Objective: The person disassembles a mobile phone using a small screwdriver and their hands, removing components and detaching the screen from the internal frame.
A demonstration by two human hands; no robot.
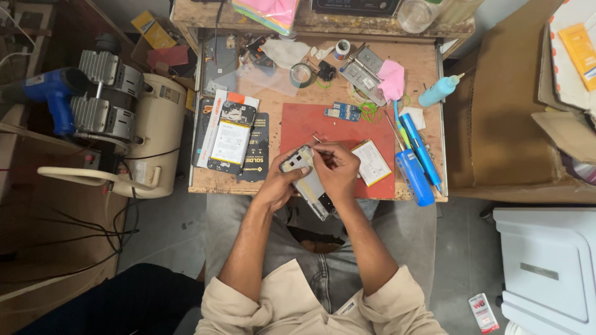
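My left hand (277, 185) grips an opened phone frame (308, 182) by its left side, holding it tilted over the near edge of the red work mat (338, 124). My right hand (337, 167) rests on top of the frame and pinches a thin metal tool, probably tweezers (318, 140), whose tip sticks out above the fingers. A flat white battery (371, 162) lies on the mat just right of my right hand. A small blue circuit board (342, 112) sits at the mat's far edge.
A second opened phone with a white battery (230, 136) lies on dark packaging at the left of the small wooden table (428, 74). Blue tools (415, 162), a blue squeeze bottle (438, 91), a tape roll (302, 75) and a pink cloth (392, 79) crowd the right and back. An air compressor (127, 124) stands left.
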